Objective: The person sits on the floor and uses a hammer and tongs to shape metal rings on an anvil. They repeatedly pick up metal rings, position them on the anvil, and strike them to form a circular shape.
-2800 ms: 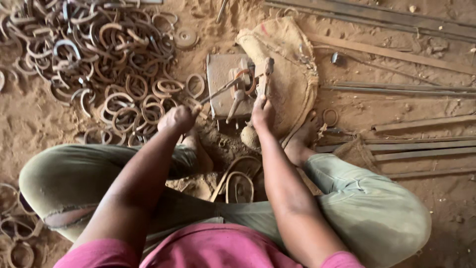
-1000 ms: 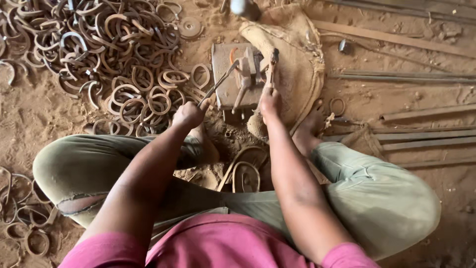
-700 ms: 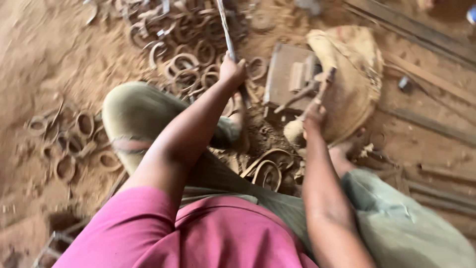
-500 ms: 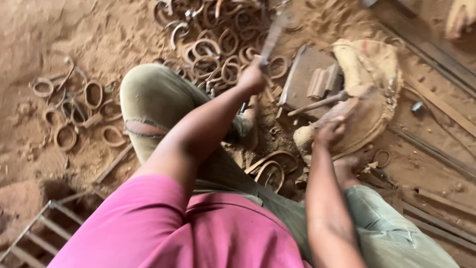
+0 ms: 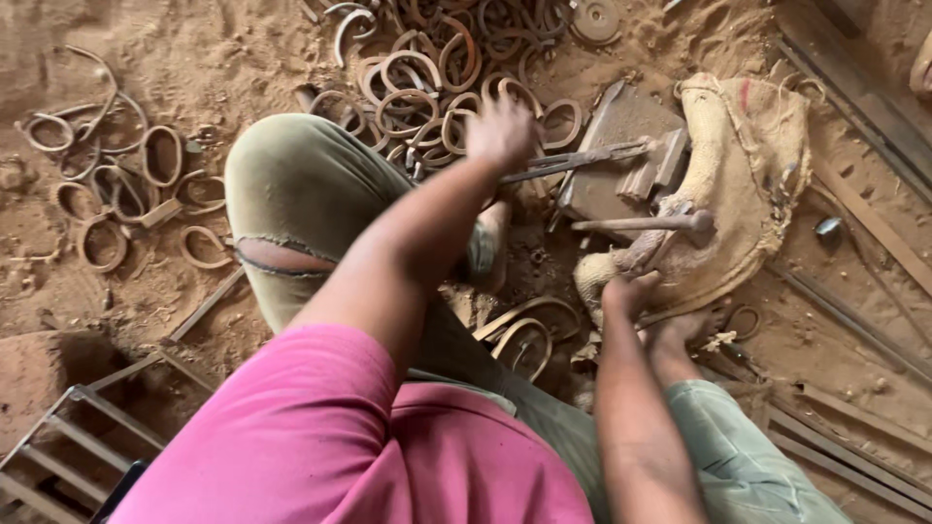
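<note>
Two hands work at the metal block: the left hand grips tongs lying across it, while the right hand holds a hammer just below it. A loose tong grip could let the workpiece shift under a blow, and a glancing strike may reach the bare foot below the block.

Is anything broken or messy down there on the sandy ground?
Yes. The green trousers have a long rip across the knee. Bent metal rings lie scattered in loose heaps on the sand rather than stacked, with more rings off to the side. The burlap sack looks frayed and crumpled.
</note>
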